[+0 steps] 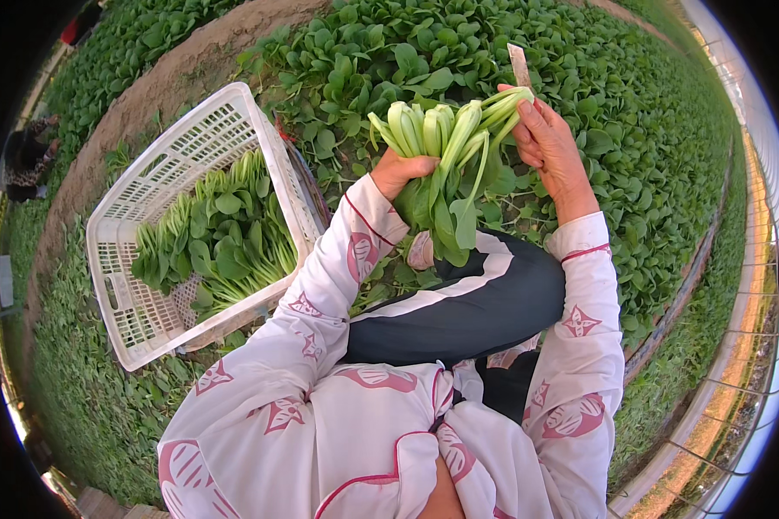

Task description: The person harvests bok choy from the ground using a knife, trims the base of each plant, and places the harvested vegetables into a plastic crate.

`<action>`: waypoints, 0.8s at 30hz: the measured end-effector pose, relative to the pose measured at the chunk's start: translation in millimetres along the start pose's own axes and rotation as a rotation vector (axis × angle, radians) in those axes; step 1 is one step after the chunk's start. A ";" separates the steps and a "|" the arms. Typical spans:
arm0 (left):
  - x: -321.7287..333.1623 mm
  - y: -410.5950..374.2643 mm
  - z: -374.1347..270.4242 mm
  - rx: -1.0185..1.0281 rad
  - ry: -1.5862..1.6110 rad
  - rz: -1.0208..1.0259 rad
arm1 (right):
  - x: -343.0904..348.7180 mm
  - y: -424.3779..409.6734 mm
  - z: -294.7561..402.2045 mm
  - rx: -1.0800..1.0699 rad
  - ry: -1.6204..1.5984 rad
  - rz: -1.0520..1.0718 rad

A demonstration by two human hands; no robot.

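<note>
My left hand (402, 171) is closed around a bunch of leafy greens (451, 136), its pale cut stems pointing up and its leaves hanging down. Just to the right, my right hand (545, 139) pinches the stem end of another green (507, 107) between thumb and fingers, its stalks leaning against the bunch. A flat metal blade (519, 65), stained and square-ended, sticks up from behind the right fingers; its handle is mostly hidden by the hand. Both hands are above my bent knee.
A white plastic crate (253, 120) stands tilted at my left, partly filled with bunched greens (227, 233). Dense leafy plants (623, 130) grow ahead and to the right. A bare soil strip (104, 136) curves past the crate. Another person (27, 159) is at the far left edge.
</note>
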State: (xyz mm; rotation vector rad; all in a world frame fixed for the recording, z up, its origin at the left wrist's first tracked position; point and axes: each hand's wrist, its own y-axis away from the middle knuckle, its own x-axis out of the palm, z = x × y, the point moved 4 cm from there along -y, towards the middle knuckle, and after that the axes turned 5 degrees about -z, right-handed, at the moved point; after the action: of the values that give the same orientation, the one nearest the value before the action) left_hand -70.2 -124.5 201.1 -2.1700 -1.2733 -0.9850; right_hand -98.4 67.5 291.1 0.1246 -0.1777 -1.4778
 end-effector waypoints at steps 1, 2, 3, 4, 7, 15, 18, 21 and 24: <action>0.7 3.4 -1.7 0.024 -0.016 0.000 | 10.0 0.8 4.3 0.005 -0.036 0.037; -0.2 5.0 -3.8 0.050 -0.031 0.001 | 14.6 3.6 10.9 -0.036 0.002 -0.005; -2.4 7.0 -8.3 0.078 -0.052 -0.003 | 20.4 3.8 17.9 -0.079 0.036 -0.041; -6.0 12.2 -14.7 0.075 -0.095 -0.026 | 25.8 4.4 26.6 -0.124 0.070 -0.077; -21.3 23.2 -45.1 0.255 -0.249 -0.085 | 21.9 13.9 56.3 -0.171 0.206 -0.269; 7.8 45.1 -48.3 0.380 -0.152 -0.106 | 135.6 25.2 11.5 -0.087 0.141 -0.176; 7.1 55.1 -44.4 0.397 -0.006 -0.196 | 149.4 33.0 -4.3 -0.037 0.012 -0.101; -7.7 67.1 -52.8 0.315 0.093 -0.202 | 171.5 37.3 -6.4 0.025 -0.065 -0.043; -32.0 81.2 -68.2 0.294 0.028 -0.247 | 193.1 37.0 -4.6 0.101 -0.133 0.126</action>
State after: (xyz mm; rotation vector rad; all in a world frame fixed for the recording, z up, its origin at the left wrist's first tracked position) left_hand -33.8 -227.4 220.1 -1.8022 -1.5909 -0.8520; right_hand -45.2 -121.5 301.9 0.0945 -0.3623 -1.3526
